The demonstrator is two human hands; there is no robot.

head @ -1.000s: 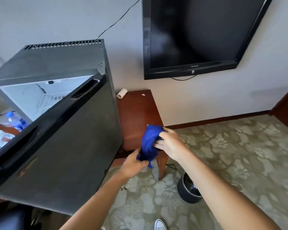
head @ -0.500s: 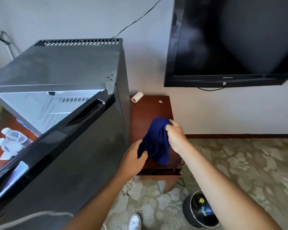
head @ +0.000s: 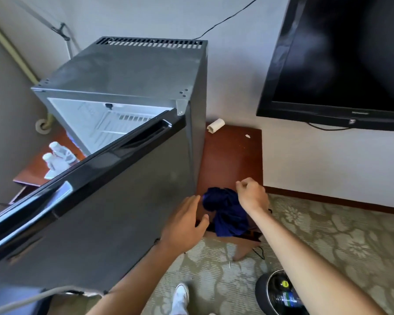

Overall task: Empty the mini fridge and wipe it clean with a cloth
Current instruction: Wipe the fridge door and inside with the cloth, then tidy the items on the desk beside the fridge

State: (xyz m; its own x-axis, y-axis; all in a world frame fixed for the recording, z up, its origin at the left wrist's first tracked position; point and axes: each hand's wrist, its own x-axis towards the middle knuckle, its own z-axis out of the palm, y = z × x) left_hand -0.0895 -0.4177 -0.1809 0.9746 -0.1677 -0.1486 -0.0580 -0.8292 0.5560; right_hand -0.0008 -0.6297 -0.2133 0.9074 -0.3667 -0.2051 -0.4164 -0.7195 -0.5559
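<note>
The black mini fridge (head: 132, 71) stands on a wooden table (head: 232, 155), its door (head: 105, 201) swung open toward me and its white interior (head: 109, 126) showing. A dark blue cloth (head: 225, 212) lies bunched on the table's front edge, right of the fridge. My left hand (head: 184, 223) is open with fingers spread, just left of the cloth and touching its edge. Hovering over the cloth's right side, my right hand (head: 251, 194) has its fingers curled and holds nothing that I can see.
Two clear bottles (head: 57, 155) stand on the table left of the fridge. A small paper roll (head: 215, 125) lies at the table's back. A wall-mounted TV (head: 339, 53) hangs at the right. A black bin (head: 280, 294) and my white shoe (head: 181, 296) are on the patterned carpet.
Both hands held the blue cloth before; now it rests on the table edge and both hands have let go. My view has shifted left and closer to the fridge.
</note>
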